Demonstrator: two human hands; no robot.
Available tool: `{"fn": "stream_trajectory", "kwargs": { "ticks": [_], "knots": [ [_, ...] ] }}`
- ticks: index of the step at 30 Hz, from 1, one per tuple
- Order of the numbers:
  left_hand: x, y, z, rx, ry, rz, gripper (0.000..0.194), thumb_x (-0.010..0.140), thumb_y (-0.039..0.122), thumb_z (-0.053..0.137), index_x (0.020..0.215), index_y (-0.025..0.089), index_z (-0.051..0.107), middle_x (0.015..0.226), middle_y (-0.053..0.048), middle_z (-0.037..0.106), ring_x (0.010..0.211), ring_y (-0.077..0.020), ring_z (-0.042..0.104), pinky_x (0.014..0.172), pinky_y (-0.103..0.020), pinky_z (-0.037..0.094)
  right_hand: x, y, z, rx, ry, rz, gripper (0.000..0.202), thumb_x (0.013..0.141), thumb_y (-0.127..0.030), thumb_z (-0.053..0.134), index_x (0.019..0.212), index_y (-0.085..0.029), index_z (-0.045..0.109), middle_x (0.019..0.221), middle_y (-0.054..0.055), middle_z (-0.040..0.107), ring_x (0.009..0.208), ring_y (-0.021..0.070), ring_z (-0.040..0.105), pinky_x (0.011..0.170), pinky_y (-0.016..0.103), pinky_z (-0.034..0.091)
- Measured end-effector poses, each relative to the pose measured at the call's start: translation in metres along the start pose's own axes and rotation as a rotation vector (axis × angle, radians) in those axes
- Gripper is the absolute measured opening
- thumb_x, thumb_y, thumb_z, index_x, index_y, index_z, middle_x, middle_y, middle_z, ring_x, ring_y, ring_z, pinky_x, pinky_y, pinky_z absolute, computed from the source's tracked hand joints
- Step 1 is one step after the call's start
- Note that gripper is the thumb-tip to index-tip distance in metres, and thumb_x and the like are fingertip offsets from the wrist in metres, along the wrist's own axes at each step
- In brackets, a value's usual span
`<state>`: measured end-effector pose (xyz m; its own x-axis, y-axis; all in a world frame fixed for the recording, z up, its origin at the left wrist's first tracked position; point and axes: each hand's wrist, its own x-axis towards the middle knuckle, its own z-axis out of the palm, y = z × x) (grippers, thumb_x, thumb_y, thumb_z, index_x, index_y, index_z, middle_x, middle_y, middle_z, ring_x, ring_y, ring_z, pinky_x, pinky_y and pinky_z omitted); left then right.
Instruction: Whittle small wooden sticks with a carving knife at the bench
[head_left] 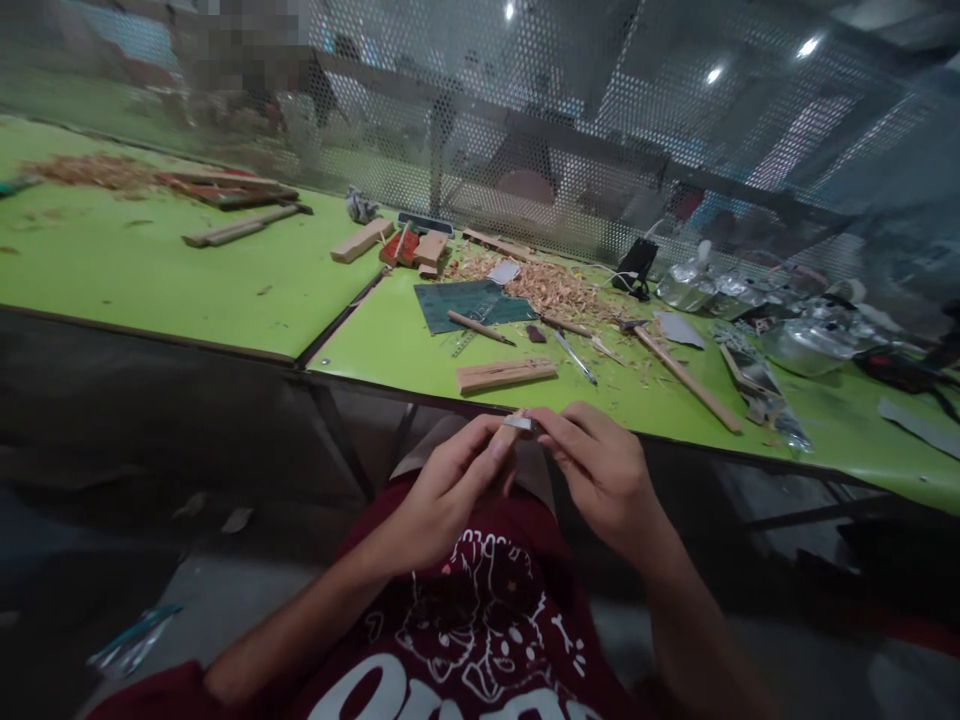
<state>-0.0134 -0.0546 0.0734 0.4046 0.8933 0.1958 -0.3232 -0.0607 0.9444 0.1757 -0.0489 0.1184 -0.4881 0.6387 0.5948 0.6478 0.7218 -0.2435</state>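
Note:
Just below the table's front edge, over my lap, both hands meet. My left hand (457, 480) is closed, thumb on top, around a small pale wooden piece (510, 434). A short, flat, light-grey strip (519, 424) lies across the end of that wood; its kind is too small to make out. My right hand (600, 475) pinches the strip's right end between thumb and fingertips. Nearest on the table lie a carved wooden block (506, 375), a brown pencil-like stick (480, 327) and a pen (575, 357). Palm and fingers partly hide the wooden piece.
A green table (390, 370) runs across, with a seam left of centre. Curly wood shavings (562, 288) and a dark green sheet (465, 303) lie behind. At right are a long-handled tool (686, 378) and clear plastic containers (806, 340). A perforated metal screen (510, 140) stands behind.

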Motion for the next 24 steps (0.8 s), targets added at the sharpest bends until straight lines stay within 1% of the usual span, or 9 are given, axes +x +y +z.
{"fn": "stream_trajectory", "kwargs": {
  "ticks": [2,5,8,12,14,17,19,22,24],
  "knots": [
    [0.0002,-0.0013,0.0004,-0.001,0.014,0.017,0.026,0.103,0.041,0.048,0.113,0.019,0.059,0.073,0.004,0.048,0.062,-0.0069,0.037,0.056,-0.02,0.031,-0.0013,0.0004,0.0005,0.065,-0.001,0.0,0.035,0.099,-0.012,0.052,0.128,-0.025,0.065,0.092,0.006,0.066,0.082,0.0174,0.065,0.071,0.03,0.053],
    [0.0011,0.0009,0.0021,-0.005,0.01,0.005,0.027,0.103,0.041,0.048,0.111,0.018,0.059,0.073,0.004,0.047,0.062,-0.0073,0.037,0.056,-0.021,0.031,-0.0032,0.0014,0.0006,0.112,0.039,-0.012,0.034,0.097,-0.012,0.055,0.126,-0.026,0.066,0.093,0.005,0.068,0.081,0.016,0.066,0.07,0.028,0.053],
    [0.0016,0.0049,0.0034,0.015,0.004,-0.021,0.027,0.103,0.043,0.048,0.105,0.018,0.058,0.07,0.004,0.048,0.058,-0.0073,0.035,0.052,-0.022,0.029,-0.004,0.0013,0.0005,0.023,0.085,-0.026,0.034,0.097,-0.011,0.056,0.124,-0.027,0.068,0.092,0.005,0.069,0.079,0.0166,0.065,0.069,0.029,0.053],
    [0.0005,0.0063,0.0031,0.06,0.015,0.011,0.026,0.102,0.043,0.048,0.095,0.018,0.056,0.07,0.004,0.048,0.057,-0.0076,0.035,0.052,-0.021,0.03,-0.0023,-0.0015,0.0012,-0.114,0.032,-0.034,0.04,0.099,-0.013,0.05,0.135,-0.027,0.062,0.1,0.009,0.07,0.091,0.0221,0.065,0.077,0.036,0.054],
    [-0.0004,0.0054,0.0028,0.063,0.029,0.028,0.027,0.102,0.042,0.048,0.091,0.018,0.054,0.071,0.004,0.046,0.059,-0.008,0.036,0.054,-0.021,0.032,-0.0014,-0.003,0.0016,-0.139,0.01,-0.047,0.038,0.1,-0.014,0.049,0.135,-0.024,0.061,0.099,0.009,0.071,0.091,0.0233,0.064,0.078,0.038,0.053],
    [-0.0013,0.004,0.0025,0.069,0.037,0.035,0.028,0.102,0.044,0.047,0.094,0.019,0.054,0.071,0.004,0.043,0.061,-0.0086,0.036,0.056,-0.021,0.034,-0.0016,-0.0044,0.0013,-0.147,-0.01,-0.06,0.034,0.1,-0.014,0.048,0.13,-0.02,0.064,0.092,0.009,0.07,0.085,0.0219,0.064,0.073,0.036,0.053],
    [-0.0013,0.0031,0.0022,0.108,0.039,0.049,0.029,0.103,0.046,0.045,0.1,0.019,0.056,0.073,0.003,0.044,0.063,-0.0092,0.038,0.058,-0.022,0.035,-0.0027,-0.0046,0.0008,-0.116,-0.029,-0.056,0.034,0.1,-0.014,0.047,0.13,-0.018,0.064,0.09,0.009,0.069,0.083,0.0204,0.065,0.072,0.034,0.054],
    [-0.0008,0.0006,0.0015,0.157,0.037,0.047,0.031,0.103,0.047,0.043,0.106,0.019,0.057,0.077,0.002,0.046,0.066,-0.0099,0.039,0.061,-0.022,0.035,-0.0042,-0.0038,0.0005,-0.081,-0.055,-0.05,0.035,0.101,-0.014,0.045,0.131,-0.019,0.064,0.089,0.008,0.068,0.081,0.0185,0.066,0.07,0.031,0.055],
    [-0.0003,-0.0014,0.0008,0.147,0.03,0.037,0.031,0.104,0.046,0.041,0.107,0.019,0.056,0.075,0.003,0.044,0.064,-0.0099,0.036,0.059,-0.022,0.034,-0.0046,-0.0033,0.0009,-0.087,-0.052,-0.053,0.035,0.101,-0.015,0.045,0.129,-0.02,0.065,0.087,0.007,0.069,0.08,0.0182,0.067,0.069,0.03,0.055]
  ]
}}
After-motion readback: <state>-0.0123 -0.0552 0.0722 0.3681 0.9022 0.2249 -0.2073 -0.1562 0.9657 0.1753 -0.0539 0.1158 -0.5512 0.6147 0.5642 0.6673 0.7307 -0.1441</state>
